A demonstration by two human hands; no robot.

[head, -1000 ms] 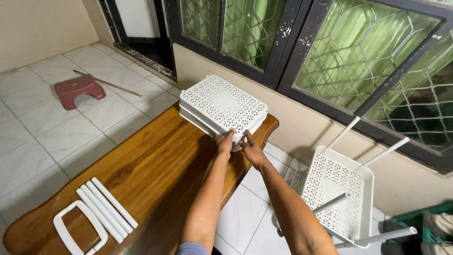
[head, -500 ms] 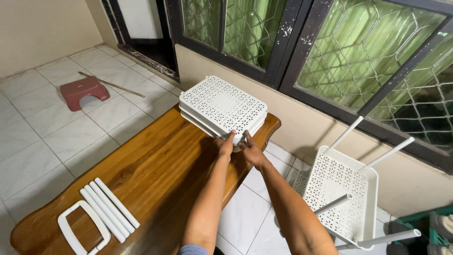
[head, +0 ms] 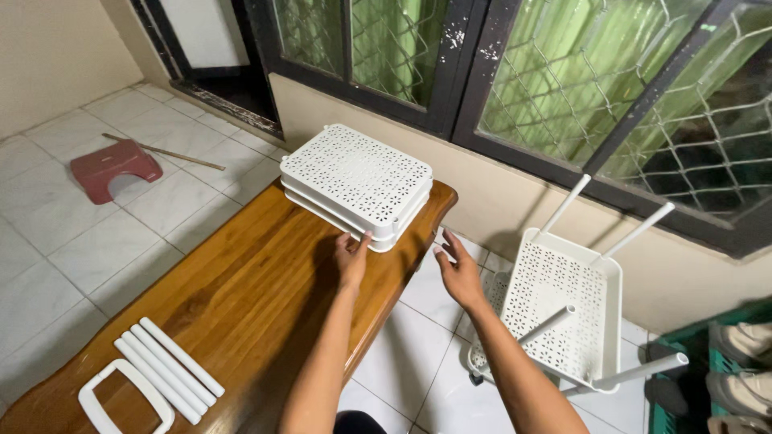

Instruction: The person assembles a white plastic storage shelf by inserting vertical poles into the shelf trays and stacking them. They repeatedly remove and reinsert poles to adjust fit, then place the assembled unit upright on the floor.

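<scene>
A stack of white perforated plastic trays (head: 356,182) lies upside down at the far end of a wooden table (head: 241,297). My left hand (head: 352,255) rests with its fingertips against the stack's near edge, fingers apart, holding nothing. My right hand (head: 459,273) hovers off the table's right edge, apart from the stack, fingers spread and empty. On the floor to the right stands a partly built white rack (head: 567,309), a perforated tray with several white poles sticking out of it.
Several white tubes (head: 169,369) and a white handle frame (head: 121,398) lie at the table's near left. A red low stool (head: 111,168) and a wooden stick (head: 165,151) sit on the tiled floor. Mesh windows line the wall; a green crate (head: 708,378) is at right.
Both hands have come back from the stack's near corner. The right hand let go and moved right, off the table's edge. The camera view shifted slightly right.
</scene>
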